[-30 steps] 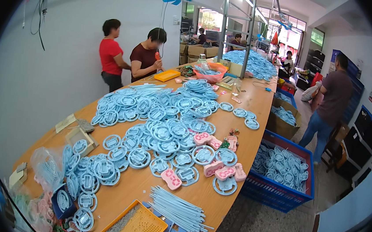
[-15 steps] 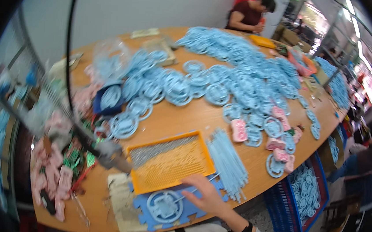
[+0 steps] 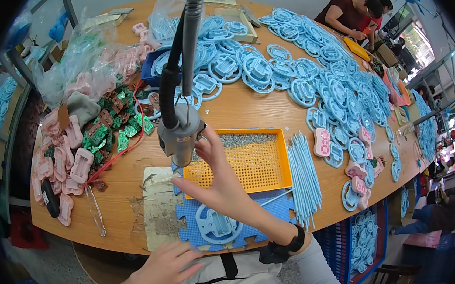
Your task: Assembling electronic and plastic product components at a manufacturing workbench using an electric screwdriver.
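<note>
An electric screwdriver (image 3: 180,138) hangs from a coiled cable over the table. My right hand (image 3: 216,181) reaches up at its right side, thumb and fingers apart, fingertips at or very near its body; whether they touch I cannot tell. Beneath that forearm, a light-blue wheel-shaped plastic part (image 3: 219,228) lies on a blue foam mat (image 3: 191,214). A thin blue stick (image 3: 277,196) runs over the mat, partly hidden by my right arm. My left hand (image 3: 165,266) is at the table's near edge, holding nothing, fingers loosely apart.
A yellow tray (image 3: 288,166) of small screws sits behind the mat, beside a bundle of blue sticks (image 3: 305,176). Piled blue wheel parts (image 3: 325,80) spread far and right. Pink parts (image 3: 82,164) and green circuit boards (image 3: 98,133) lie left. A blue crate (image 3: 342,244) stands right, below the table.
My right hand has moved up and left from the mat to the screwdriver. My left hand has come into view at the bottom. The head view has shifted, and the screwdriver appears farther right.
</note>
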A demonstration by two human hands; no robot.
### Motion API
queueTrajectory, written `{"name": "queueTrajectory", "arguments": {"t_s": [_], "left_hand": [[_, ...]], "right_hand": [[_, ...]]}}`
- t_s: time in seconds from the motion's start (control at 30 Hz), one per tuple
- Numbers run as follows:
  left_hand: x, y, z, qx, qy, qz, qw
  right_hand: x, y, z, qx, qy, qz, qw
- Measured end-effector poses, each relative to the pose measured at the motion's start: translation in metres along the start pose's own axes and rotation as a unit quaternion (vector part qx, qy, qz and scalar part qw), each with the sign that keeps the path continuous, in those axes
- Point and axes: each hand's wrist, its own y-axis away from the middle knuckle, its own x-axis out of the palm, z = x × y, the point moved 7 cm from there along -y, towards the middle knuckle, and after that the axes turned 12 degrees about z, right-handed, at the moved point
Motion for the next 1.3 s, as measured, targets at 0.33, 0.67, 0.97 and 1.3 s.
{"name": "queueTrajectory", "arguments": {"t_s": [0.33,0.67,0.97,1.3], "left_hand": [[0.012,-0.097,-0.004,0.203,-0.255,-0.024,0.945],[0.021,-0.126,-0.014,0.213,-0.235,-0.033,0.948],[0.048,-0.153,-0.034,0.232,-0.368,-0.027,0.900],[0.051,-0.159,-0.024,0.225,-0.272,0.028,0.935]], "right_hand": [[0.013,-0.008,-0.023,0.030,-0.107,-0.010,0.994],[-0.076,0.039,0.050,-0.153,-0.183,-0.106,0.965],[-0.129,0.066,0.024,-0.120,-0.002,-0.200,0.972],[-0.118,0.051,-0.006,-0.086,-0.015,-0.149,0.985]]}}
